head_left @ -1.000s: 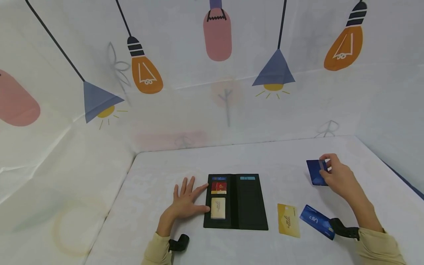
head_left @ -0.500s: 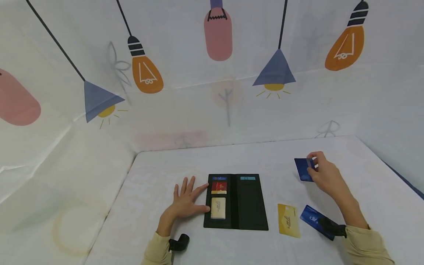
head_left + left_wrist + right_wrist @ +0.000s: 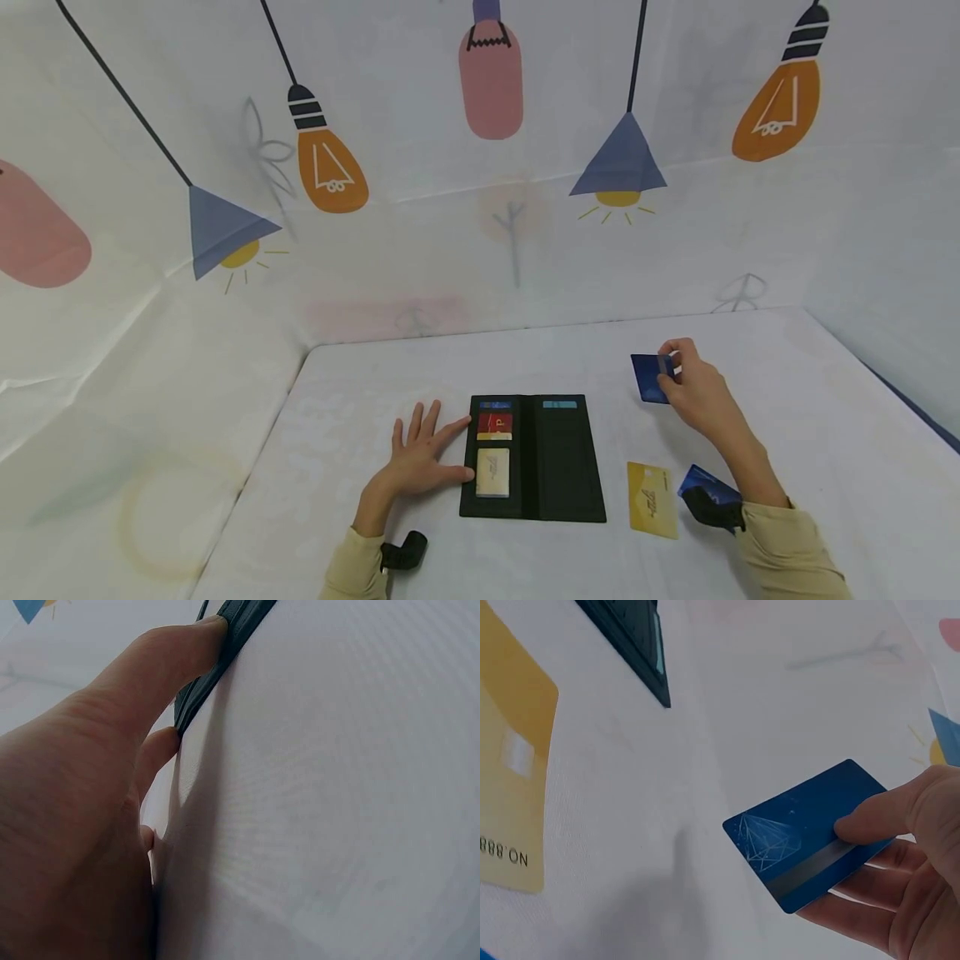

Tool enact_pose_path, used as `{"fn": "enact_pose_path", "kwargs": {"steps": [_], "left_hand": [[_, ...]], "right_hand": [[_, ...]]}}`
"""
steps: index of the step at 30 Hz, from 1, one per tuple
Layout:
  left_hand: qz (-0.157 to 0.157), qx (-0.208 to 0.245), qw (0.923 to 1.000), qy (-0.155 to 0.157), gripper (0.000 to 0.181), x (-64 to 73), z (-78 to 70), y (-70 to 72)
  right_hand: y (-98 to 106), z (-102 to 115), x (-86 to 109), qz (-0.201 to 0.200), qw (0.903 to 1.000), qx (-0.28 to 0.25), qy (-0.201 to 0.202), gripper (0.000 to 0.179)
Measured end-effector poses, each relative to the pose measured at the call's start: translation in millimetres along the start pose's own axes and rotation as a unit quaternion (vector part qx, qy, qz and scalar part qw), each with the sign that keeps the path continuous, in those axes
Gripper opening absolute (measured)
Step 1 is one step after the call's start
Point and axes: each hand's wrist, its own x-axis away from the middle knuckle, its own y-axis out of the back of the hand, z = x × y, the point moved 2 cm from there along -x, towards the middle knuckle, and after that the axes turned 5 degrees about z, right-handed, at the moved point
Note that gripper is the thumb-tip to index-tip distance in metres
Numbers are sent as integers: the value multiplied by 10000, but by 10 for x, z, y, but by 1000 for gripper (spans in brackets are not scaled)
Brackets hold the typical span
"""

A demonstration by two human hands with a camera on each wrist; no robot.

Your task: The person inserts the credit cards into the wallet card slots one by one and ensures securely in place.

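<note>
My right hand (image 3: 703,398) pinches a dark blue card (image 3: 649,379) with a grey stripe, held above the table right of the wallet. The right wrist view shows the thumb on top of the blue card (image 3: 795,832) and fingers beneath. An open black card wallet (image 3: 564,467) lies flat at the middle, with a blue, a red and a cream card in its left slots and a light blue card at its upper right. Spread on the table, my left hand (image 3: 417,463) touches the wallet's left edge with thumb and forefinger; the left wrist view shows those fingertips against the wallet (image 3: 225,645).
A gold card (image 3: 651,500) lies on the white table (image 3: 360,367) to the right of the wallet. Beside it is another blue card (image 3: 708,485), partly covered by the right wrist's black camera strap (image 3: 712,508). Printed white sheets (image 3: 420,258) wall the table.
My right hand has carried the blue card leftward, towards the wallet, and slightly away from me. The left hand and the wallet have stayed put.
</note>
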Motion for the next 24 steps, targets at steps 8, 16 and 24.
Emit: {"fn": "enact_pose_path", "kwargs": {"steps": [8,16,24], "left_hand": [[18,-10,10000,-98,80,6,8,-2],[74,19,10000,-55,80,5,11,10],[43,82,9999,-122,80,12,3,20]], "right_hand": [[-119,142,-58,78,9999,-108,36,36],[-251,255,-143,66,9991,-307,294,34],[-372,394,-190,124,9984,-392,392,32]]}}
